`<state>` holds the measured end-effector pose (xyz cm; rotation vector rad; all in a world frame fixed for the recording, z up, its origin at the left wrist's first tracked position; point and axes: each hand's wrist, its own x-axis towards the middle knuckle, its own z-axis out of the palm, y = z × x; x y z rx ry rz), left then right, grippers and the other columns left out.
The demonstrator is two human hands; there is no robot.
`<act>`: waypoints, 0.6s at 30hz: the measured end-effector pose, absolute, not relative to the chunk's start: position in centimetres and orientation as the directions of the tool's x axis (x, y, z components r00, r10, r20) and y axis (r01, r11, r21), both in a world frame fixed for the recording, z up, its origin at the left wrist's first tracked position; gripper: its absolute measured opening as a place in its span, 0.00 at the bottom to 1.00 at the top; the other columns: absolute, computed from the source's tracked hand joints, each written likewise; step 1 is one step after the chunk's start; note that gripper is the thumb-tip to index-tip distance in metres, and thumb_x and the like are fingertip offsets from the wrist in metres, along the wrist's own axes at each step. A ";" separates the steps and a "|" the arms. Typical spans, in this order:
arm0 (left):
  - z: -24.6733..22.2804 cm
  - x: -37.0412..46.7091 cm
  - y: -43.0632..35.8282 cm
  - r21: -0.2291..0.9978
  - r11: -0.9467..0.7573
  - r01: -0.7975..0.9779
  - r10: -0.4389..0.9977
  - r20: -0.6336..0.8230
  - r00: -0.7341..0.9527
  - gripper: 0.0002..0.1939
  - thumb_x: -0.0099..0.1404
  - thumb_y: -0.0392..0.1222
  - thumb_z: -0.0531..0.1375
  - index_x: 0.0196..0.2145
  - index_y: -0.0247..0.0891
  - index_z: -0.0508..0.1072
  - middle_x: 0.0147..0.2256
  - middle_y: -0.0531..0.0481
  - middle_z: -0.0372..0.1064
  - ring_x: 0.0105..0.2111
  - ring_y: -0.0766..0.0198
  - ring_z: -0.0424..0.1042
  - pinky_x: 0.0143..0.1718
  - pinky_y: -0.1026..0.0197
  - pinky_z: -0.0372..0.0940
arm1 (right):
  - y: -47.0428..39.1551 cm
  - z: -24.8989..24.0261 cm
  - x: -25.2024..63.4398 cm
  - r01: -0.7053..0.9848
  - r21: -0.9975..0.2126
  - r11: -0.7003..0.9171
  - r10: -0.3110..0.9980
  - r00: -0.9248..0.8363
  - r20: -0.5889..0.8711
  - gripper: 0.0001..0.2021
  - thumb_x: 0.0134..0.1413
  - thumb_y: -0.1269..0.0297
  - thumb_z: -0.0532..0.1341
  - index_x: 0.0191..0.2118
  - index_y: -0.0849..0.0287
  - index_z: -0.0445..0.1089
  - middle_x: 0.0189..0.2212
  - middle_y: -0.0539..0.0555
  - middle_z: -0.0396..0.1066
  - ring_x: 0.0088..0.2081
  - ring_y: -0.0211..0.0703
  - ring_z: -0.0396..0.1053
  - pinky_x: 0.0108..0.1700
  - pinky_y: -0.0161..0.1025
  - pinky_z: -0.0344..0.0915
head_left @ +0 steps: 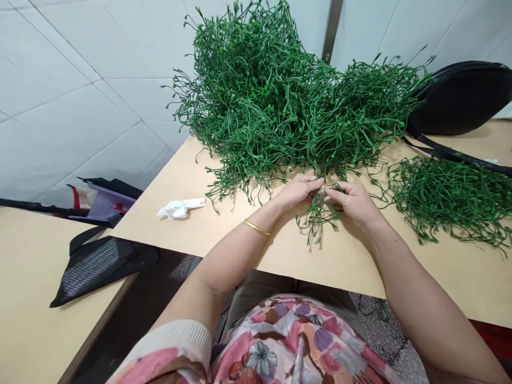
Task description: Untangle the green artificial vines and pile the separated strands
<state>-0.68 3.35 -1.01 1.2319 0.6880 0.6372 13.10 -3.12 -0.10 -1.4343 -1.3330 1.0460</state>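
My left hand is closed on a small bunch of thin green artificial stems, whose budded tips hang down over the table. Close beside it, my right hand pinches at the upper part of the same bunch, thumb and forefinger together. The fingertips of both hands nearly meet, and part of the bunch is hidden behind them. Just beyond the hands rises a large tangled heap of the same green stems. A smaller, flatter pile of stems lies to the right of my right hand.
A crumpled white tissue lies on the beige table at left. At the back right sits a black bag with its strap. A black mesh pouch and a folded umbrella are at far left. White tiled wall stands behind.
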 end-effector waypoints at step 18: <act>-0.6 -1.5 3.9 0.993 0.119 -0.014 0.563 -0.056 0.824 0.16 0.57 0.42 0.62 0.19 0.34 0.61 0.17 0.56 0.57 0.18 0.74 0.58 0.23 0.65 0.51 | -2.6 0.3 15.0 0.580 -0.812 0.067 0.985 0.090 0.146 0.14 0.52 0.57 0.56 0.21 0.58 0.63 0.16 0.48 0.57 0.21 0.36 0.54 0.24 0.35 0.50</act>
